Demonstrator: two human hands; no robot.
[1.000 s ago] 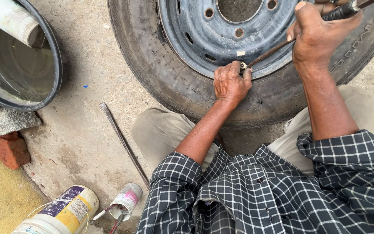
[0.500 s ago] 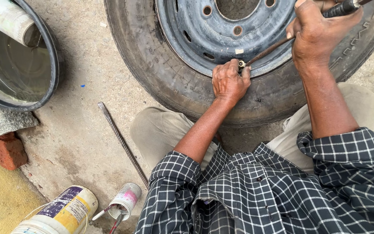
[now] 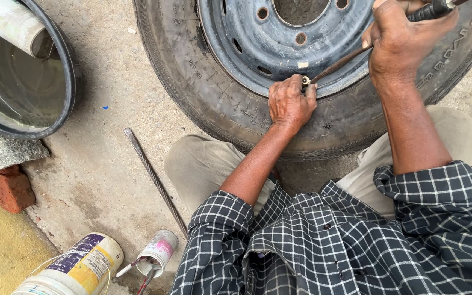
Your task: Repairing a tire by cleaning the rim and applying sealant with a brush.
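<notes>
Left hand (image 3: 290, 104) is pinching the valve (image 3: 305, 81) at the wheel (image 3: 236, 43) rim, fingers pressed together; right hand (image 3: 400, 43) is gripping the tool (image 3: 340, 64). Better going slow, keeping the tip seated squarely.

A tyre (image 3: 214, 93) lies ahead, a tub (image 3: 64, 71) to its left, a rod (image 3: 157, 180) and cans (image 3: 77, 267) nearer.

one head view only, looking steeply down from above the seated person's chest, close to the work. it faces forward over the knees to the tyre (image 3: 214, 104) lying on the ground (image 3: 105, 180); nothing is shared with another view.
</notes>
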